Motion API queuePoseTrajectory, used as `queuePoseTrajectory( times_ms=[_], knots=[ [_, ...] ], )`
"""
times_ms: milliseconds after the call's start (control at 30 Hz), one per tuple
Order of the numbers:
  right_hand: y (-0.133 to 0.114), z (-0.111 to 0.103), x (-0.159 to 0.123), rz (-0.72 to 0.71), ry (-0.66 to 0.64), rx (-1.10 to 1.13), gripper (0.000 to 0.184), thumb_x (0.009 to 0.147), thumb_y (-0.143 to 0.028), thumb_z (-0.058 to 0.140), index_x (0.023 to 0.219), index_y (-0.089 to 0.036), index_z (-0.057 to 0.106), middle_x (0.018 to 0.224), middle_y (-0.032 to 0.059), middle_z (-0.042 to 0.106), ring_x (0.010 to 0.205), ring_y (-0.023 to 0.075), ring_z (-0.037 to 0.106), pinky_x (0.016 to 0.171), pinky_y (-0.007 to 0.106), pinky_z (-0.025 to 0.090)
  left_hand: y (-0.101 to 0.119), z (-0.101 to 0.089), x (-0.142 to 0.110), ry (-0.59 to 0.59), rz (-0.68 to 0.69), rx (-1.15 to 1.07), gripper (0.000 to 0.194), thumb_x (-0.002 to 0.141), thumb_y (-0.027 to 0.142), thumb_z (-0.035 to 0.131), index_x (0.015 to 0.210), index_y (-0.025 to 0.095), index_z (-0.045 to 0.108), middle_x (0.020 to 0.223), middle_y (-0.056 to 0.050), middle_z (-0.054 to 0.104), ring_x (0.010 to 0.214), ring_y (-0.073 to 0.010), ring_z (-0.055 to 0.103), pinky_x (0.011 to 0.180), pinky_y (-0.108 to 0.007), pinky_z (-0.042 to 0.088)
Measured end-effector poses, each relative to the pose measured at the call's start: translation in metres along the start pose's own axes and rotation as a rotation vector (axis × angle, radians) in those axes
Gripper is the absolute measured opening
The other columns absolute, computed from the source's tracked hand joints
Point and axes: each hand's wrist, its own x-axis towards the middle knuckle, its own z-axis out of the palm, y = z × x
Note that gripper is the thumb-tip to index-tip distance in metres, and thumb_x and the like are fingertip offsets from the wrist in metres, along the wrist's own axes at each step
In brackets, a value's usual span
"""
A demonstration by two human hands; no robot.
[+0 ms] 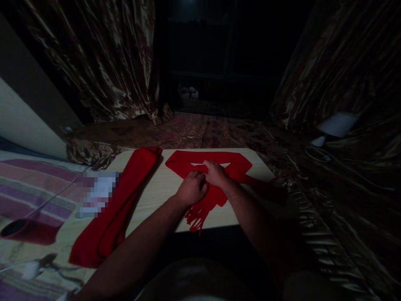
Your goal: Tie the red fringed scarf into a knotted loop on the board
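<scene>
A red scarf (213, 157) with a fringed end lies looped on a pale wooden table (156, 192), one end trailing off to the right. Both hands are on the scarf where its parts cross. My left hand (192, 188) is closed around the cloth, just above the fringe. Close beside it, my right hand (215, 173) also grips the scarf, with fingers bent into the fabric. A second red piece of cloth (125, 200), folded into a long strip, rests along the table's left side. Dim light hides the fingertips.
Left of the table is a striped bedspread (37, 184) with a dark red cup-like object (31, 232) and a white charger (30, 269) with cable. A small white lamp (338, 124) stands at the right. Patterned curtains (125, 54) hang behind.
</scene>
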Motion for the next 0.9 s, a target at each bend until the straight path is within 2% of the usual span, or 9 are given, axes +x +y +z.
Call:
queuePoseTrajectory(
  times_ms=[100,200,333,433,500,600,700,833,900],
  knots=[
    [0.005,-0.009,-0.005,-0.024,0.054,-0.039,0.022,0.085,-0.023,0.064,0.107,-0.023,0.059,0.111,0.0076,0.068,0.107,0.0222,0.061,0.087,0.030,0.046,0.001,0.000,0.000,-0.013,-0.012,-0.001,0.011,0.089,0.025,0.056,0.088,0.018,0.064,0.094,-0.011,0.063,0.093,-0.0251,0.058,0.089,-0.038,0.050],
    [0.023,-0.023,-0.015,-0.022,0.088,-0.032,0.036,0.083,-0.023,0.068,0.117,-0.024,0.060,0.118,0.0078,0.066,0.113,0.0223,0.060,0.095,0.032,0.045,0.000,0.000,0.000,-0.014,-0.037,-0.009,0.011,0.089,0.027,0.056,0.089,0.018,0.063,0.097,-0.011,0.063,0.095,-0.0258,0.058,0.090,-0.039,0.049],
    [0.061,-0.038,-0.034,0.094,-0.012,0.016,0.054,0.076,-0.038,0.079,0.125,-0.022,0.062,0.122,0.0092,0.067,0.111,0.0246,0.062,0.095,0.033,0.047,-0.002,0.001,0.001,-0.028,-0.057,-0.021,0.013,0.089,0.028,0.056,0.091,0.019,0.064,0.098,-0.011,0.064,0.098,-0.0265,0.058,0.090,-0.039,0.048],
    [0.082,-0.047,-0.049,0.171,-0.064,-0.005,0.060,0.072,-0.040,0.082,0.126,-0.022,0.063,0.124,0.0104,0.068,0.113,0.0260,0.063,0.092,0.032,0.047,-0.003,0.001,0.002,-0.046,-0.083,0.003,0.013,0.088,0.029,0.056,0.091,0.019,0.064,0.096,-0.010,0.065,0.095,-0.0261,0.058,0.089,-0.039,0.047],
    [0.089,-0.051,-0.055,0.240,-0.067,-0.033,0.051,0.073,-0.037,0.080,0.120,-0.022,0.065,0.117,0.0097,0.071,0.106,0.0251,0.065,0.085,0.030,0.047,-0.004,0.001,0.002,-0.049,-0.109,0.041,0.013,0.087,0.031,0.058,0.091,0.019,0.063,0.097,-0.010,0.065,0.095,-0.0265,0.058,0.089,-0.041,0.046],
    [0.090,-0.057,-0.057,0.316,-0.063,-0.036,0.025,0.077,-0.028,0.073,0.099,-0.022,0.066,0.095,0.0056,0.072,0.086,0.0208,0.065,0.070,0.027,0.043,-0.004,0.001,0.001,-0.057,-0.123,0.070,0.015,0.087,0.033,0.059,0.092,0.020,0.063,0.100,-0.009,0.066,0.096,-0.0267,0.058,0.089,-0.041,0.044],
    [0.083,-0.065,-0.050,0.303,0.131,-0.061,0.014,0.077,-0.016,0.064,0.088,-0.022,0.060,0.086,0.0038,0.067,0.077,0.0188,0.060,0.067,0.027,0.040,-0.004,0.000,0.001,-0.069,-0.112,0.073,0.016,0.088,0.035,0.058,0.092,0.020,0.063,0.099,-0.009,0.065,0.096,-0.0260,0.057,0.089,-0.040,0.045],
    [0.073,-0.079,-0.038,0.271,0.602,-0.157,0.018,0.080,-0.005,0.050,0.082,-0.022,0.056,0.101,0.0109,0.062,0.093,0.0229,0.058,0.081,0.031,0.042,-0.004,0.000,0.001,-0.063,-0.113,0.064,0.016,0.089,0.034,0.056,0.093,0.020,0.063,0.100,-0.010,0.065,0.095,-0.0256,0.058,0.088,-0.039,0.045],
    [0.073,-0.086,-0.036,0.224,0.639,-0.206,0.021,0.079,-0.001,0.048,0.082,-0.021,0.057,0.108,0.0135,0.062,0.104,0.0253,0.056,0.089,0.034,0.041,-0.004,0.000,0.001,-0.063,-0.117,0.066,0.016,0.089,0.034,0.056,0.094,0.020,0.063,0.101,-0.010,0.065,0.095,-0.0258,0.058,0.088,-0.040,0.046]
  ],
)
